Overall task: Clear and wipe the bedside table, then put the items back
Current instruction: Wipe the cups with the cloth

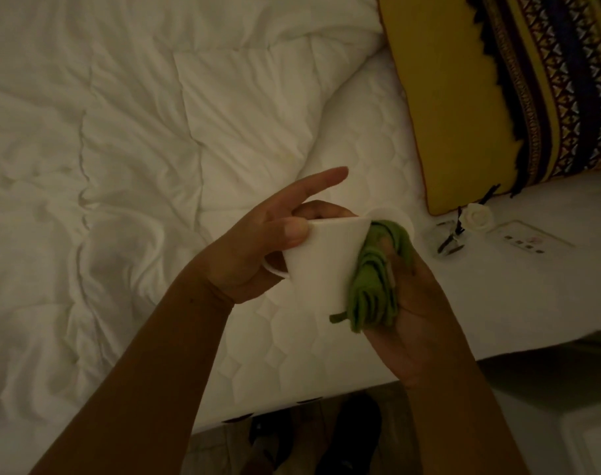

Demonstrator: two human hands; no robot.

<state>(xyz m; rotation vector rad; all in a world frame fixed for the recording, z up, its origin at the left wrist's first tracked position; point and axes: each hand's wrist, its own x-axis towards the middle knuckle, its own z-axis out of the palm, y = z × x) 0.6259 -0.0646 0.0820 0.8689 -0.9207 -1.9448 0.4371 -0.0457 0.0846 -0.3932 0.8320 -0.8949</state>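
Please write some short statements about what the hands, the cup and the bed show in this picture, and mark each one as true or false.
1. The left hand holds a white cup. True.
2. The right hand holds a blue cloth. False: the cloth is green.
3. The cloth touches the cup. True.
4. The cup stands on the bed. False: it is held up above the bed.
5. The pillow is plain white. False: it is yellow with a patterned band.
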